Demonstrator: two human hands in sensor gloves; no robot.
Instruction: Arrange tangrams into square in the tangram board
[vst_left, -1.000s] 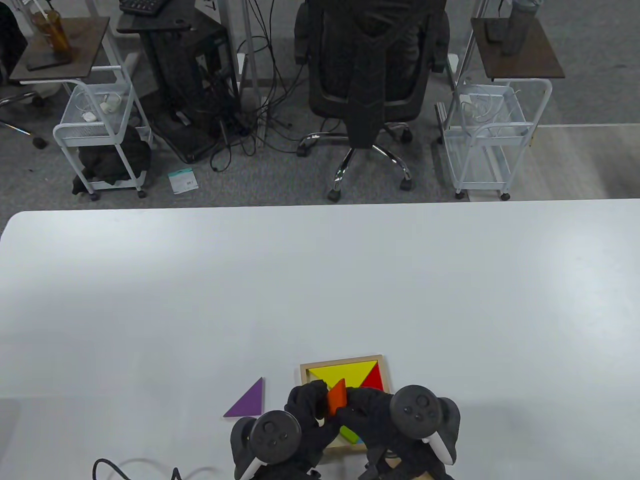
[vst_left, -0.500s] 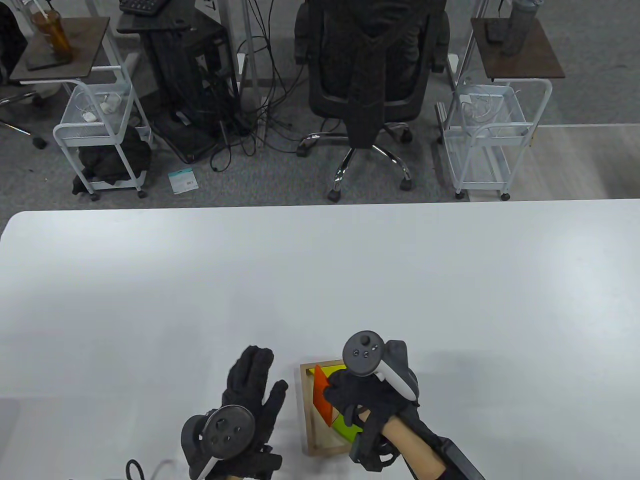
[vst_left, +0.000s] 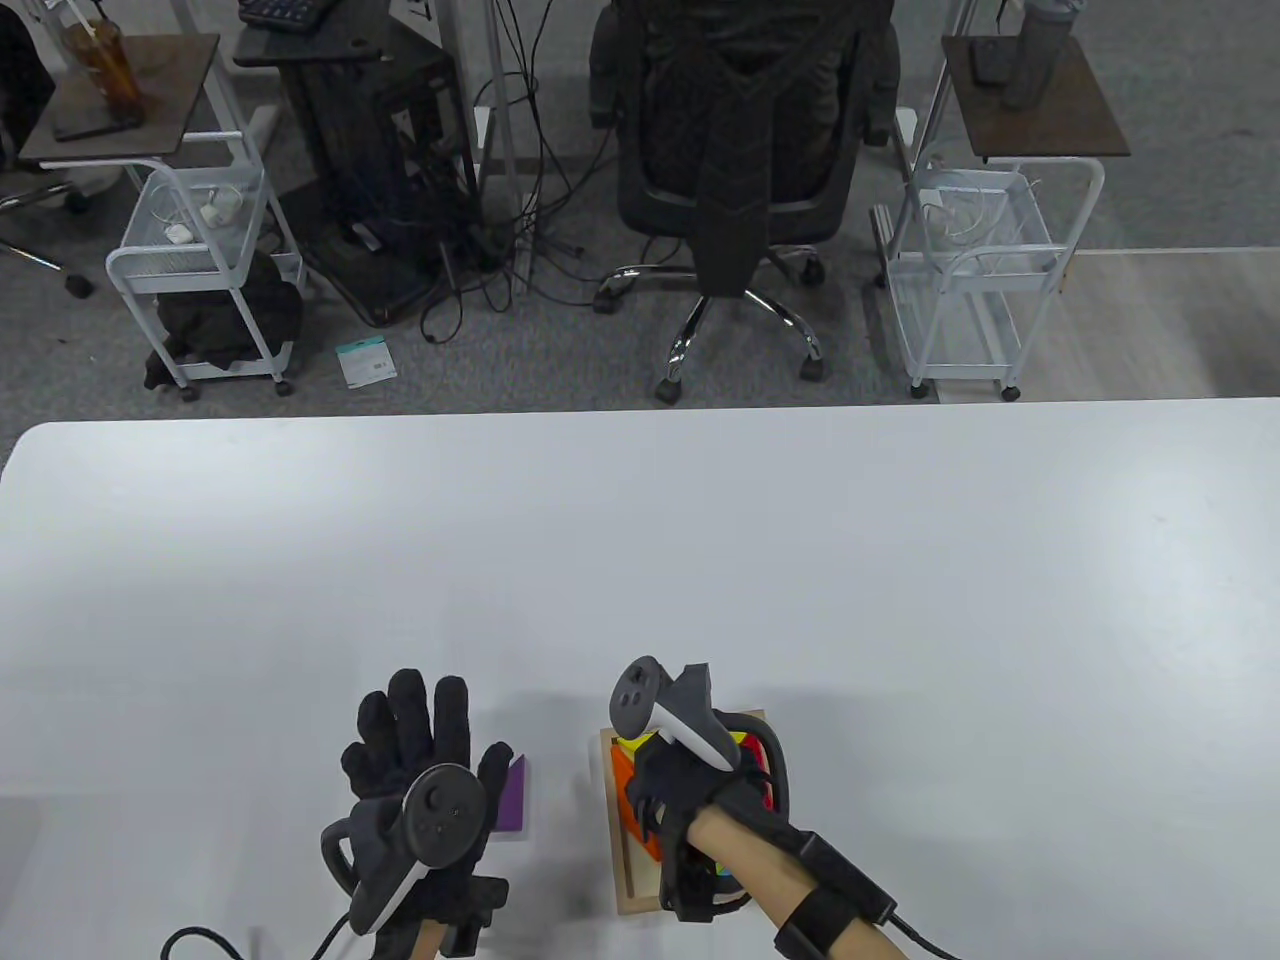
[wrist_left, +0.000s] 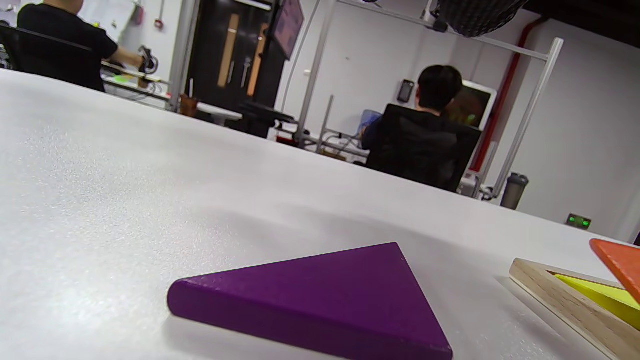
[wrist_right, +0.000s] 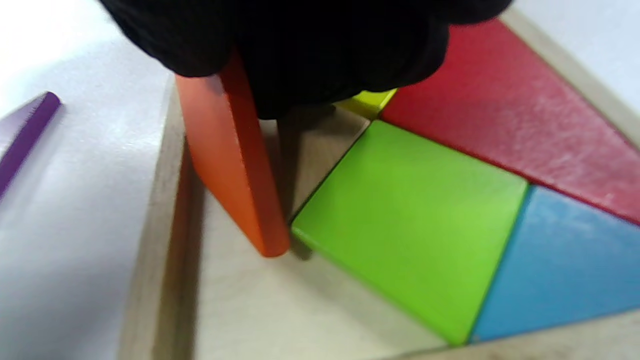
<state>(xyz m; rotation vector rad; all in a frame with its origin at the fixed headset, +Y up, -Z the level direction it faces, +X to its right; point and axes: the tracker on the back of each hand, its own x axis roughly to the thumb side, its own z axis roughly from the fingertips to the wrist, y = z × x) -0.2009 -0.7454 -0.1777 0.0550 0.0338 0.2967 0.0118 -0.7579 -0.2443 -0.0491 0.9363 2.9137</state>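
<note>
The right hand grasps the orange piece, tilted over the board's left gap; next, lay it flat; the left hand hovers released over the purple triangle.

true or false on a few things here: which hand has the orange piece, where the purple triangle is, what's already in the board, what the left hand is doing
1. The right hand holds the orange piece tilted on edge over the tangram board. True.
2. The purple triangle already sits inside the board. False: it lies flat on the white table, to the left of the board.
3. The green square, blue piece and red triangle lie flat in the board. True.
4. The left hand grips the purple triangle. False: its fingers are spread open above the table beside the triangle.
5. The board is completely filled. False: bare wood shows beside the green square.
</note>
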